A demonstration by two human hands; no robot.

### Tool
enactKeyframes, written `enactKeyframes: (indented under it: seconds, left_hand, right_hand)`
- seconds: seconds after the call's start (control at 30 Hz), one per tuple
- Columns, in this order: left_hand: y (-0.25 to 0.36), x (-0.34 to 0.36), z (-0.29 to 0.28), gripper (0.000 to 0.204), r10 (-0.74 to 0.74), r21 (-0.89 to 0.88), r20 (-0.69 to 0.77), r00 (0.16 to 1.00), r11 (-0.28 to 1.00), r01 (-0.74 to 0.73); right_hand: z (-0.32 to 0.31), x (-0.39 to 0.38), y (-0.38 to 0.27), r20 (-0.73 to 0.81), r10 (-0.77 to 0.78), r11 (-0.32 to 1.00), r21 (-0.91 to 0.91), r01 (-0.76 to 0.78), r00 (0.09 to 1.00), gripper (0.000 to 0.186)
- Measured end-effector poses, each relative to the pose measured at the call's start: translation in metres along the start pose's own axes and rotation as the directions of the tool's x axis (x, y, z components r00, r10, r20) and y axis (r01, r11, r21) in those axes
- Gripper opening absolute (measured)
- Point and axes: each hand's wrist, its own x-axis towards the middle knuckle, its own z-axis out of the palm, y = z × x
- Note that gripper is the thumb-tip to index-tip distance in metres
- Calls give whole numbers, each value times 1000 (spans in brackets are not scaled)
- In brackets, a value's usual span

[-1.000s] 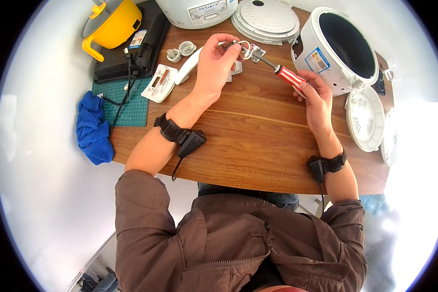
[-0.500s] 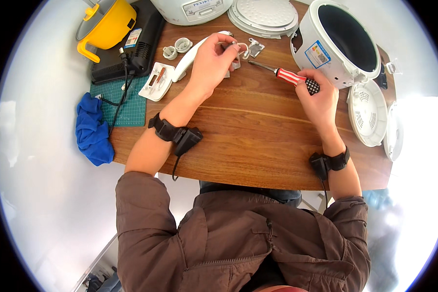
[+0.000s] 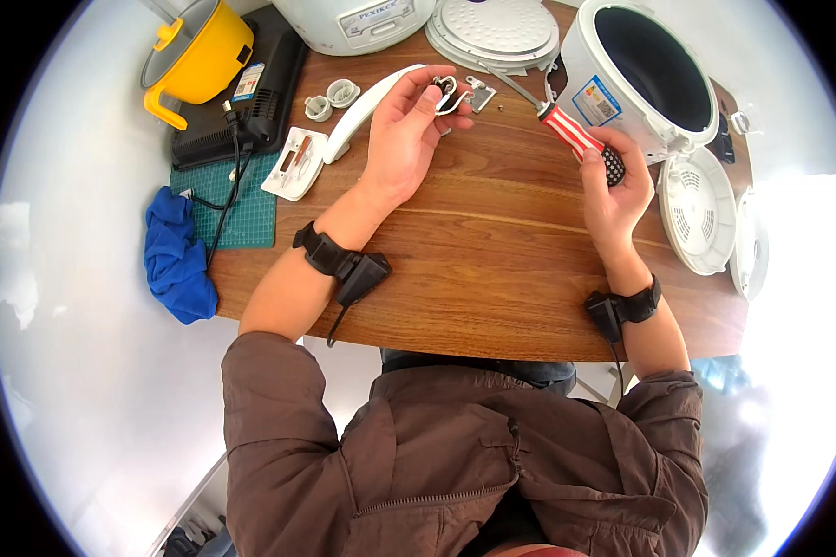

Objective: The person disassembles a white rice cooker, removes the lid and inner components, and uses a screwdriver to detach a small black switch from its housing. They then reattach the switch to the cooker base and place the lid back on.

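Holding a red-and-white-striped screwdriver (image 3: 572,128) above the tabletop (image 3: 474,278), the right hand (image 3: 620,181) has its grip closed. The left hand (image 3: 404,139) has its grip curled around a small wired part (image 3: 447,91), near a metal bracket (image 3: 480,94) on the tabletop.

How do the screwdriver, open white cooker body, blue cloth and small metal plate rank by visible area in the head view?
Largest to smallest:
1. Open white cooker body
2. Blue cloth
3. Screwdriver
4. Small metal plate
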Motion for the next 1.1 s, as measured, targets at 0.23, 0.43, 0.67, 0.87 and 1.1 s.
enactKeyframes:
  seconds: [0.23, 0.43, 0.67, 0.87, 1.1]
  left_hand:
    - [-3, -1, -1, 28, 25, -66, 46, 999, 998, -22]
    - [-3, -1, -3, 28, 45, -83, 59, 997, 996, -40]
    - [-1, -1, 0, 27, 26, -82, 66, 997, 996, -21]
    - [-3, -1, -3, 27, 63, -26, 102, 993, 998, -60]
    - [-3, -2, -2, 28, 12, -104, 58, 998, 995, -6]
  right_hand:
    - [0, -2, -5, 60, -113, 994, 16, 113, 992, 14]
    - [0, 2, -11, 81, -259, 966, 0, 260, 962, 16]
    - [0, 3, -10, 97, -242, 969, -29, 246, 965, 16]
    - [-1, 4, -10, 86, -283, 958, -30, 286, 955, 17]
    - [-5, 3, -3, 52, -172, 984, -40, 174, 984, 15]
